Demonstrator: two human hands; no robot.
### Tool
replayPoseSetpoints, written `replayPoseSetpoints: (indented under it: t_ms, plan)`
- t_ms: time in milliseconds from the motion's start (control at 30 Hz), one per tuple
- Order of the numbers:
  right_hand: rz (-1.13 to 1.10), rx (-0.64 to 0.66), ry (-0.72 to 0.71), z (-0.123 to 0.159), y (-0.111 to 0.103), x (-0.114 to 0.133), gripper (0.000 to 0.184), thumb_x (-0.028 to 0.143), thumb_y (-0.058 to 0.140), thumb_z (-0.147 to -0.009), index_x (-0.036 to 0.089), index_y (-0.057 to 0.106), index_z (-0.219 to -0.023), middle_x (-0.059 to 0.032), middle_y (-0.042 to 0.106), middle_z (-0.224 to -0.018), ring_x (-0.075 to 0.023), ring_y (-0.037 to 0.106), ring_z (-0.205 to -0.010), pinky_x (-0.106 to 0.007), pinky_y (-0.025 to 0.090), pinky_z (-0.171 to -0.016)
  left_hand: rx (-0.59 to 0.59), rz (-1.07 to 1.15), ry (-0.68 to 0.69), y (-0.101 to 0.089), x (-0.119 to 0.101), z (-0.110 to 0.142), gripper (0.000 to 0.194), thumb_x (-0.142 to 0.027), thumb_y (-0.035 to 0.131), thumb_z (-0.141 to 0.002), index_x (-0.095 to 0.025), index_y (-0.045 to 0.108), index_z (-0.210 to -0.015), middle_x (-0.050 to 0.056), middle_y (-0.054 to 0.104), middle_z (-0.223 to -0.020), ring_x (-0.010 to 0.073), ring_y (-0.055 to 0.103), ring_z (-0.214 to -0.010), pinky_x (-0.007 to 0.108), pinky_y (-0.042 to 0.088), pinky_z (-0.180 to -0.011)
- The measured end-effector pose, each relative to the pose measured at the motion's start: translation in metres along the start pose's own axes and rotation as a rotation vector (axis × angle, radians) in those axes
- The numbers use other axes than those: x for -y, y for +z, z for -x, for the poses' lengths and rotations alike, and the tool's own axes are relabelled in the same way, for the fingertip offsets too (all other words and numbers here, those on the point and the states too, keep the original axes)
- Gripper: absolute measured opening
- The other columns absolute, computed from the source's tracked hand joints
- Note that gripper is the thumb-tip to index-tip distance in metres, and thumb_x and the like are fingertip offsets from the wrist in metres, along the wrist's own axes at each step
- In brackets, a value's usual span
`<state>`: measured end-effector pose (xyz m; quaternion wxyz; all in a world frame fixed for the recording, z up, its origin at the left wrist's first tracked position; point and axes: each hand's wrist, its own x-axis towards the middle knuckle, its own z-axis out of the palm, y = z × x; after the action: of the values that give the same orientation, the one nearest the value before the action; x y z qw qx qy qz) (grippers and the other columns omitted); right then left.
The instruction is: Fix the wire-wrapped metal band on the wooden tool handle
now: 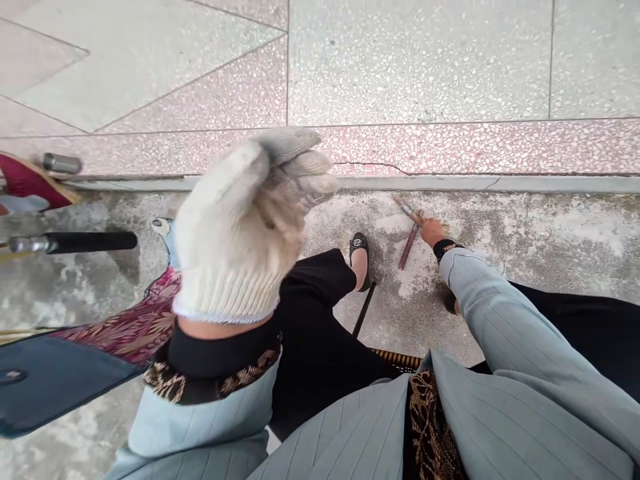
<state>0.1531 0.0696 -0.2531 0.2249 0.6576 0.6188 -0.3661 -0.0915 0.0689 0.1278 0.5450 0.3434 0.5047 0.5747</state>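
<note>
My left hand (250,227) wears a white knit glove, greyed at the fingers, and is raised close to the camera. Its fingers bend loosely, and nothing shows in the palm. Low over the concrete, my bare right hand (433,232) is closed round a wooden-handled tool (410,212) with a pale band near its far end; what kind it is I cannot make out. A reddish-brown stick (410,247) lies crossed with the tool, just beside my fingers; whether the hand touches it I cannot tell.
A terrazzo ledge (425,67) with a cracked pink border runs along the top. At left are a metal cylinder (63,163), a red shoe (30,183), a black-gripped rod (90,242) and a dark blue flap (65,380). My black shoe (359,257) stands on stained concrete (560,233).
</note>
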Motion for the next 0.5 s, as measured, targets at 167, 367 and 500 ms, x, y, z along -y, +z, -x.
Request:
replayPoseSetpoints:
  t_ms: [167,367,500]
  plan:
    - [-0.017,0.085,0.044,-0.026,0.015,-0.002,0.051,0.014,0.047,-0.100,0.000,0.053,-0.149,-0.0333,0.066,-0.134,-0.0381,0.064,-0.125,-0.053,0.044,-0.111,0.057,0.050,0.031,-0.001,-0.003,0.003,0.053,-0.016,0.033,-0.107,-0.017,0.083,-0.092,0.002,0.077,-0.089,0.0139,0.076,-0.083,0.027,0.066,-0.074]
    - [-0.083,-0.021,-0.143,0.003,0.006,-0.033,0.038,0.024,0.054,-0.099,0.008,0.057,-0.133,-0.0232,0.071,-0.120,-0.0302,0.065,-0.099,-0.039,0.048,-0.085,0.064,0.003,0.023,-0.007,0.010,-0.006,0.033,-0.026,0.051,-0.103,-0.018,0.082,-0.097,0.005,0.080,-0.106,0.0185,0.077,-0.092,0.031,0.068,-0.080]
    - [-0.109,-0.177,-0.232,0.041,-0.029,-0.044,0.033,0.029,0.050,-0.097,0.014,0.055,-0.126,-0.0147,0.070,-0.106,-0.0223,0.058,-0.081,-0.033,0.042,-0.076,0.161,-0.084,0.096,-0.005,0.031,-0.025,0.018,-0.034,0.065,-0.098,-0.022,0.079,-0.098,0.005,0.081,-0.102,0.0184,0.077,-0.090,0.034,0.065,-0.088]
